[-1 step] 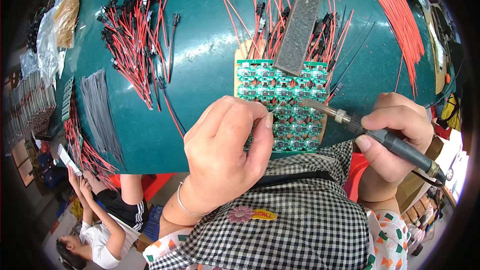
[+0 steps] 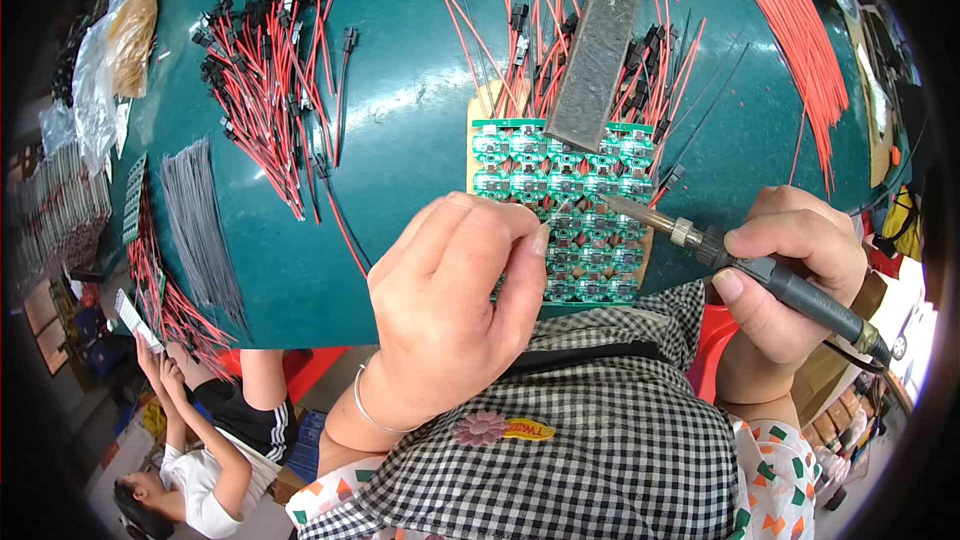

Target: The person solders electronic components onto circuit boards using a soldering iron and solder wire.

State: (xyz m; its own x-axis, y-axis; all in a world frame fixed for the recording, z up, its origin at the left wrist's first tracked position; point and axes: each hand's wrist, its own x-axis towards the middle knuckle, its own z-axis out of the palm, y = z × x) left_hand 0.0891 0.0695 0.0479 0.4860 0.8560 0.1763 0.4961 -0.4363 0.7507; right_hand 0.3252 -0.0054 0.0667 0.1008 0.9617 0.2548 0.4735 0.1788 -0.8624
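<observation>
My left hand (image 2: 450, 290) is closed in a pinch over the left side of a green circuit board panel (image 2: 592, 258). What its fingertips hold, if anything, is too small or hidden to make out. My right hand (image 2: 795, 265) grips a soldering iron (image 2: 805, 302) like a pen. The iron's tip points left, at or just above the middle rows of the panel; contact cannot be made out. Beneath the panel lies a tan backing board (image 2: 483, 112). A dark metal bar (image 2: 602, 45) rests across the panel's far edge and over red and black connector wires (image 2: 545, 60).
On the green table, connector wires (image 2: 270, 90) are heaped at the left beside a bundle of grey wires (image 2: 200, 225). Red wires (image 2: 795, 50) lie at the far right. Wired panels (image 2: 135, 200) sit at the left edge, near a seated person (image 2: 215, 455).
</observation>
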